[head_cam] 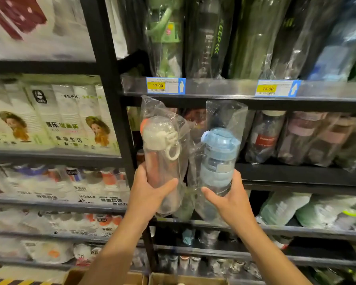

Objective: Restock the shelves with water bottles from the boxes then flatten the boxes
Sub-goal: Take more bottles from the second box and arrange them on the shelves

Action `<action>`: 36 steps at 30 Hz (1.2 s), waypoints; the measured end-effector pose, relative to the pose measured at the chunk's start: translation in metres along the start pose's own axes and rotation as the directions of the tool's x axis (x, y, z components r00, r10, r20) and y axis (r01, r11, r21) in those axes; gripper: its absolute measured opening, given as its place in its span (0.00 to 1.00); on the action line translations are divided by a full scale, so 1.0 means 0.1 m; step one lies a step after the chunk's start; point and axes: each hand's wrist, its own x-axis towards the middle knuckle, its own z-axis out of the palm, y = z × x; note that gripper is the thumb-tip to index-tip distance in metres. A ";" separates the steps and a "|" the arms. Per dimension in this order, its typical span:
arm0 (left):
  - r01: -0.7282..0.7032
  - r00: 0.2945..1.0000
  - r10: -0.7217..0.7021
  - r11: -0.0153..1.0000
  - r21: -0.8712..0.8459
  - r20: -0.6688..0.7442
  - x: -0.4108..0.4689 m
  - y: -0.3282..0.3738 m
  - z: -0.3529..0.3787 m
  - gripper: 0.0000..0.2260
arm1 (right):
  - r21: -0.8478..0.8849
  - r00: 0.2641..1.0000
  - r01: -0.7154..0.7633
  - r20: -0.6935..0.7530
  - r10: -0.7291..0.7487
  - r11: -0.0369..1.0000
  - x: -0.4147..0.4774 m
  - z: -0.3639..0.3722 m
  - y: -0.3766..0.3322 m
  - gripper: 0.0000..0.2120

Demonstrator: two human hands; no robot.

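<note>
Head view: my left hand grips the orange bottle, right hand the blue bottle, both upright before the shelf, at its left end.

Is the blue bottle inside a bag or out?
Inside. A clear plastic bag covers the pale blue plastic water bottle, rising above its lid.

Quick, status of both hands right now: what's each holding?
Left hand: closed around the bagged white-lid bottle.
Right hand: closed around the bagged blue bottle.
</note>
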 end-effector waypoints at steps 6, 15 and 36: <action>-0.031 0.993 0.039 0.997 0.072 -0.108 0.53 0.12 0.23 0.34 | 0.013 0.998 -0.016 0.067 0.015 1.000 0.68 -0.05 -0.05 0.37; -0.018 0.980 0.045 0.990 0.142 -0.194 1.03 0.00 0.37 0.35 | 0.013 0.992 -0.023 0.125 0.021 1.000 1.26 0.13 0.07 0.37; 0.172 0.976 -0.129 0.950 0.259 -0.174 1.43 -0.06 0.41 0.49 | -0.070 0.987 -0.118 0.102 0.124 0.991 1.47 0.50 0.22 0.28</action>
